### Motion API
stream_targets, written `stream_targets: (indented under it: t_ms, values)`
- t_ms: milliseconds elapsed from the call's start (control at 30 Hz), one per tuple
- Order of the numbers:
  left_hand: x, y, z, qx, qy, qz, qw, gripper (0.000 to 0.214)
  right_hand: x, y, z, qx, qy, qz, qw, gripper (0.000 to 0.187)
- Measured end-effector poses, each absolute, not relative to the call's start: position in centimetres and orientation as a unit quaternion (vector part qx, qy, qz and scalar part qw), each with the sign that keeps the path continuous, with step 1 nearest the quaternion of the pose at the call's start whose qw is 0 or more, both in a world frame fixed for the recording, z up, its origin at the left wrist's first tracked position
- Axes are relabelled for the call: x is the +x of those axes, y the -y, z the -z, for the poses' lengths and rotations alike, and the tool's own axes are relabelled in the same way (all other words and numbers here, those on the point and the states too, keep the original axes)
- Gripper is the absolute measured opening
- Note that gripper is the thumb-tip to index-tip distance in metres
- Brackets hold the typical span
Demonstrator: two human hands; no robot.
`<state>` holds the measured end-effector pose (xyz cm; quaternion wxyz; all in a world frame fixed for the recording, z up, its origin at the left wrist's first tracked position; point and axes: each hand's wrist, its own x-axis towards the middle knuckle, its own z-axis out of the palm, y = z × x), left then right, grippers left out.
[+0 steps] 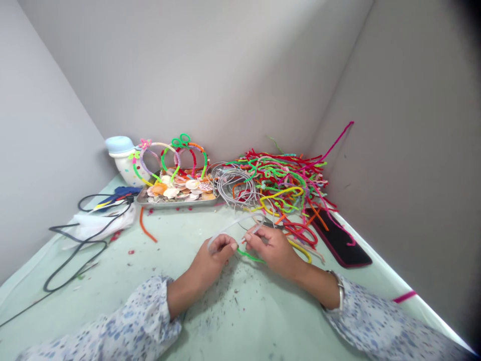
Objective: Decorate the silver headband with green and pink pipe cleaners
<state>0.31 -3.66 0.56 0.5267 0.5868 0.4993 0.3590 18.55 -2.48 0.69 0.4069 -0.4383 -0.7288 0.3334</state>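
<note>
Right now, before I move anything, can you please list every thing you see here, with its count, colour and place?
thin hoop: one, pale grey, held between both hands
green pipe cleaner: one, green, on the table at the hands
pipe cleaner pile: many, mixed colours, back right corner
hoop bundle: several, grey, back centre
tray: one, metal, back, left of centre
shells: many, white and orange, in the tray
decorated hoops: several, green, pink, purple, behind the tray
jar: one, white, blue lid, back left
glue gun: one, blue, left
cable: black, left
phone: one, black, red edge, right
bracelet: one, silver, right wrist
left hand: pinching the hoop
right hand: pinching the hoop
</note>
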Motion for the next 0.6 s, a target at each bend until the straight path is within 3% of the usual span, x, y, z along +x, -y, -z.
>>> stream_targets:
  t_ms: [600]
  values:
    - [0.52,3.85,-0.54,0.595,-0.489,-0.353,0.531,0.034,18.47,2.53,-0.72,-0.434,0.721,-0.353,0.409,0.032]
